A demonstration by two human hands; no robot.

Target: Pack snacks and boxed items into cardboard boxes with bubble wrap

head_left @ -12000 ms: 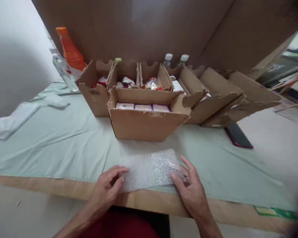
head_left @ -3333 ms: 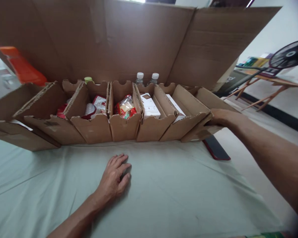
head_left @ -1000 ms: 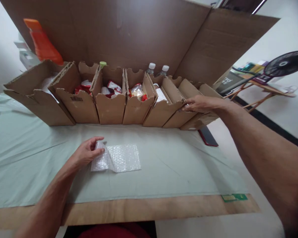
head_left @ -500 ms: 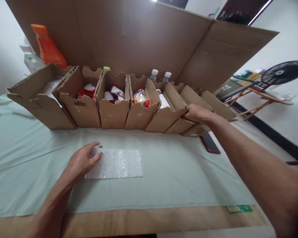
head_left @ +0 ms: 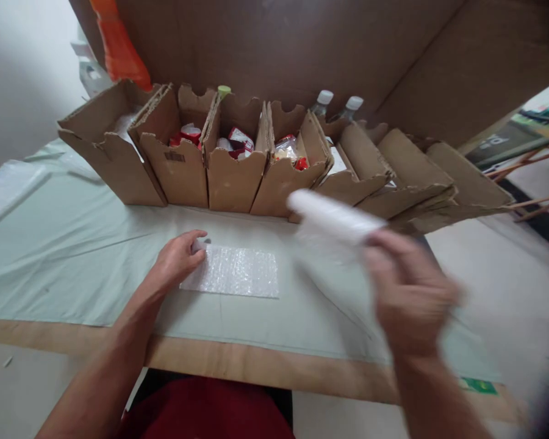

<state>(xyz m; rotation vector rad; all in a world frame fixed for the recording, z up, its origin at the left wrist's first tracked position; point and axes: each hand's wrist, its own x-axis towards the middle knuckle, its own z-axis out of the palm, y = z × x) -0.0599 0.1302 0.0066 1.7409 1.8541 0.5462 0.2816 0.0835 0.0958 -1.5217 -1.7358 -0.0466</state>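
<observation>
My left hand (head_left: pixel 179 262) lies over the left end of a flat bubble wrap piece (head_left: pixel 238 271) on the cloth, its thumb and index finger apart. A small dark spot shows by its fingertips. My right hand (head_left: pixel 409 286), smeared by motion, is raised over the right part of the table. Between its thumb and fingers is a white, roll-shaped item (head_left: pixel 333 216) with a thin, see-through part hanging below. Blur hides what exactly it is. The item points left, in front of the cardboard bins (head_left: pixel 231 183).
The bins stand in a row, several holding red packets (head_left: pixel 185 135) or clear packaging. Behind them are an orange bottle (head_left: pixel 123 55), white-capped bottles (head_left: pixel 324 100) and a tall cardboard panel (head_left: pixel 265 49). More clear wrap (head_left: pixel 11 186) lies at left on the green cloth (head_left: pixel 86 262).
My right hand has come out of a bin on the right, bringing the white roll-shaped item over the table. My left hand stays at the bubble wrap. The view has tilted down.
</observation>
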